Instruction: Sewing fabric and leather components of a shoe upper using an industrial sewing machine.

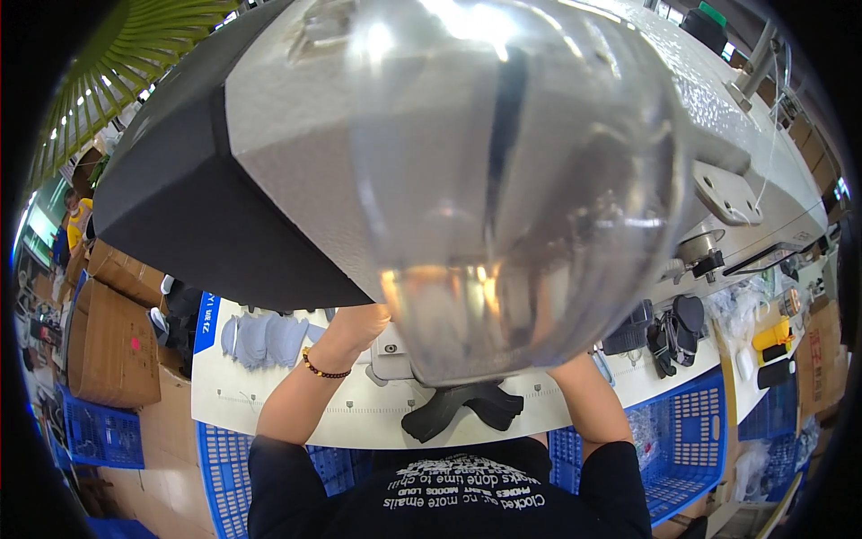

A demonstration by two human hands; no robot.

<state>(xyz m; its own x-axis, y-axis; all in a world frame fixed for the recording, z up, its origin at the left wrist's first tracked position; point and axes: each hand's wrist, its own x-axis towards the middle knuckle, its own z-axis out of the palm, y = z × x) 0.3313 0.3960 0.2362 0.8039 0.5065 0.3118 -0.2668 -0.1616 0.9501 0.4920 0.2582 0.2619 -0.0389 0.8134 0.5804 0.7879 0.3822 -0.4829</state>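
Note:
A big grey-white sewing machine (pixel 296 153) with a clear plastic shield (pixel 530 198) in front of it fills the upper middle. My left hand (pixel 361 327), a beaded bracelet at its wrist, reaches under the machine's left side, and its fingers are hidden. From the right my right forearm (pixel 588 400) goes in behind the shield, which hides that hand's fingers. Between my arms a black curved padded piece (pixel 462 409) lies at the table's front edge, partly under the shield. Whether either hand grips it cannot be seen.
On the white table (pixel 296 409) lie a stack of grey-blue curved pads (pixel 268 340) at left and black padded pieces (pixel 680 328) at right. Blue plastic baskets (pixel 691 454) stand below the front edge. Cardboard boxes (pixel 117 346) and a person in yellow (pixel 79 220) are at far left.

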